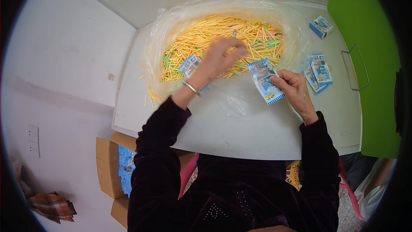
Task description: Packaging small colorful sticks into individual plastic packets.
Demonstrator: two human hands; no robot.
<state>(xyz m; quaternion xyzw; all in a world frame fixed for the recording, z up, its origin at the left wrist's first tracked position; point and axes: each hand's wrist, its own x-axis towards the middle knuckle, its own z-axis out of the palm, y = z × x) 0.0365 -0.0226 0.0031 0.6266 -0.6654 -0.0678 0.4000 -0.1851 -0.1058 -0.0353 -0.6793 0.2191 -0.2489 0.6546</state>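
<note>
My left hand [223, 56], with a silver bangle at the wrist, hovers over a heap of thin yellow, pink and green sticks [206, 30]. Motion smears its fingers, so whether they hold a stick cannot be made out. The sticks lie in a large clear plastic bag [294, 38] spread wide on the white table [266, 139]. Between the thumb and fingers of my right hand [294, 91] is a small blue-and-white packet [262, 80], held at the bag's near edge. Another such packet [189, 64] rests on the sticks, partly covered by my left wrist.
Two packets [321, 69] overlap on the table at the right, and a thicker packet [320, 26] lies farther back. A wire handle [356, 88] is by the right edge, near a green surface [365, 17]. Below left, an open cardboard box [107, 167] holds blue packets [125, 165].
</note>
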